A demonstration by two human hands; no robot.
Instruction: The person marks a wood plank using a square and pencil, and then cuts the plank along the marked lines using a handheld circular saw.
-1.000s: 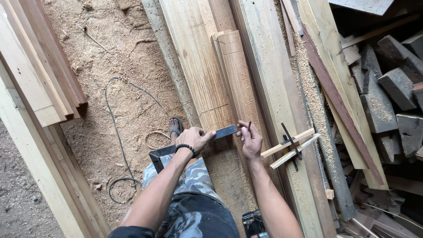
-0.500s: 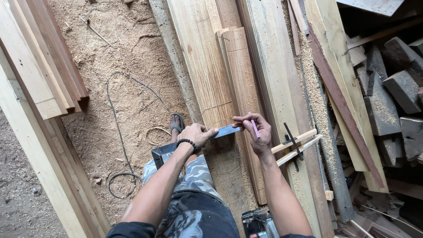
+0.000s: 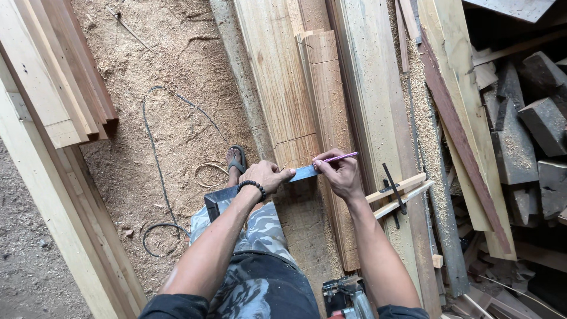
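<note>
My left hand (image 3: 269,175), with a dark bead bracelet at the wrist, presses a metal try square (image 3: 304,172) flat across a long wooden plank (image 3: 282,94). The square's dark stock (image 3: 217,202) hangs off the plank's left edge. My right hand (image 3: 341,175) grips a purple pencil (image 3: 338,157) with its tip against the square's blade, over a narrower board (image 3: 328,100) lying beside the plank.
A wooden marking gauge (image 3: 398,192) lies just right of my right hand. A circular saw (image 3: 347,297) sits by my knee. My sandalled foot (image 3: 236,160) stands on sawdust with a black cable (image 3: 155,177). Stacked timber (image 3: 56,88) lies left; offcut blocks (image 3: 534,124) pile right.
My right hand has shifted on the pencil and brought its tip to the square's blade. The left hand stays pressed on the square.
</note>
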